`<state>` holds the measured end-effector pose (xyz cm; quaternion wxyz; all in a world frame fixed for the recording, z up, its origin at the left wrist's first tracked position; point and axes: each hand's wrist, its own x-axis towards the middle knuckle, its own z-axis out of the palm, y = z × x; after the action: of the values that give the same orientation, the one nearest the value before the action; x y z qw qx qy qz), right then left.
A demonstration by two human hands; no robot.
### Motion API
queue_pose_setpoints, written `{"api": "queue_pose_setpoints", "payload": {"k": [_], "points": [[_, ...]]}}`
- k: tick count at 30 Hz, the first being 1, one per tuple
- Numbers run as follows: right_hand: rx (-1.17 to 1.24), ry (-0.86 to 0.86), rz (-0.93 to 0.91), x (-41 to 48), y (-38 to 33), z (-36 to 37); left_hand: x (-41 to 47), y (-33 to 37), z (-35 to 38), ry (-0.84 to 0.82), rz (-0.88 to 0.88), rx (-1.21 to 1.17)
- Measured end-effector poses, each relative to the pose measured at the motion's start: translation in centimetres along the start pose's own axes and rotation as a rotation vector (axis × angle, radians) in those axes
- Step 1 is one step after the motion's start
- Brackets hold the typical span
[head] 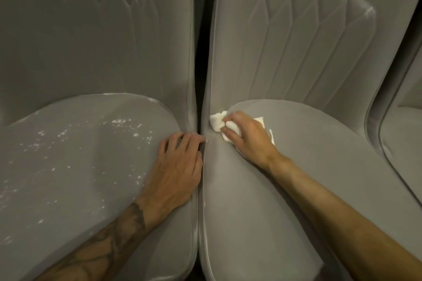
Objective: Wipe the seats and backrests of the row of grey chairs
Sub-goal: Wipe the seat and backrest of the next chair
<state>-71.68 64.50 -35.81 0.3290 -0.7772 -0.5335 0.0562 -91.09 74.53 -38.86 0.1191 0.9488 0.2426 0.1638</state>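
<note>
Two grey chairs stand side by side. The left chair's seat (pixel 80 166) is speckled with white specks and its backrest (pixel 91 29) carries a white smear near the top. My left hand (pixel 175 171) rests on that seat's right edge, fingers bent at the gap. My right hand (pixel 249 137) grips a crumpled white cloth (pixel 217 121) and presses it on the back left corner of the right chair's seat (pixel 296 178), beside its quilted backrest (pixel 296 41).
A narrow dark gap (pixel 200 75) separates the two chairs. A third grey chair (pixel 406 132) shows at the right edge. The right backrest has a small white mark (pixel 368 12) near its upper right.
</note>
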Motion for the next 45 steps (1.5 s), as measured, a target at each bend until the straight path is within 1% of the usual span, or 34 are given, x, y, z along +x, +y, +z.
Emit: {"api": "queue_pose_setpoints", "payload": {"k": [1, 3, 5, 7, 9, 12, 13, 16, 19, 21, 22, 25, 27, 29, 31, 33, 34, 36, 40, 45], "points": [[0.008, 0.036, 0.015, 0.2, -0.2, 0.2, 0.0, 0.0, 0.0, 0.001, 0.002, 0.005], [0.005, 0.051, -0.040, -1.2, -1.0, 1.2, -0.1, 0.1, -0.1, 0.010, 0.002, 0.022], [0.011, -0.045, -0.121, -3.1, -1.4, 1.6, -0.1, 0.2, -0.2, 0.026, 0.003, 0.038], [0.013, -0.114, -0.123, -2.4, -0.7, 0.9, -0.1, 0.2, -0.3, 0.017, 0.009, 0.059], [-0.007, -0.041, -0.035, 0.4, 0.9, -0.2, -0.1, 0.2, -0.4, -0.007, 0.001, 0.044], [-0.058, 0.105, 0.177, 4.2, 3.1, -1.4, -0.1, 0.4, -0.3, -0.003, 0.003, 0.036], [-0.071, 0.135, 0.192, 4.5, 3.0, -1.2, -0.1, 0.4, -0.2, 0.000, 0.008, 0.045], [-0.041, 0.142, 0.125, 2.3, 0.4, 0.6, 0.0, 0.3, -0.3, 0.012, -0.001, 0.045], [0.011, 0.015, -0.036, -2.0, -0.9, 1.3, -0.1, 0.3, 0.0, 0.035, 0.011, 0.059], [0.039, -0.076, -0.087, -1.9, 0.0, 0.4, 0.0, 0.3, 0.1, 0.043, 0.009, 0.060], [0.038, -0.065, -0.067, -0.8, 0.7, -0.1, 0.1, 0.3, 0.2, 0.035, 0.007, 0.061], [0.037, 0.061, 0.072, 2.6, 1.9, -1.0, 0.3, 0.4, 0.1, 0.004, 0.015, 0.079], [0.081, 0.109, 0.036, 2.9, 1.2, -0.4, 0.9, 0.5, 0.1, 0.019, 0.015, 0.068], [0.158, 0.059, -0.068, 1.6, 0.5, 0.5, 2.2, 1.0, -0.1, 0.086, -0.008, 0.027], [0.130, -0.005, -0.160, 0.3, 0.5, 0.7, 4.1, 2.0, -0.3, 0.197, -0.007, -0.013], [0.081, -0.061, -0.161, 0.5, 1.7, 0.1, 6.9, 3.3, -0.9, 0.330, 0.017, 0.004], [0.086, -0.047, -0.134, 0.9, 2.4, -0.5, 8.5, 4.0, -1.3, 0.390, 0.018, 0.011], [0.111, 0.071, -0.071, 1.8, 3.9, -2.3, 11.8, 5.3, -2.4, 0.492, -0.001, 0.000], [0.074, 0.395, -0.112, 4.2, 5.7, -8.4, 17.7, 6.9, -4.6, 0.694, 0.008, -0.048], [-0.041, 0.782, -0.130, 8.4, 7.2, -19.0, 23.6, 7.8, -7.5, 0.839, 0.022, -0.011]]}}
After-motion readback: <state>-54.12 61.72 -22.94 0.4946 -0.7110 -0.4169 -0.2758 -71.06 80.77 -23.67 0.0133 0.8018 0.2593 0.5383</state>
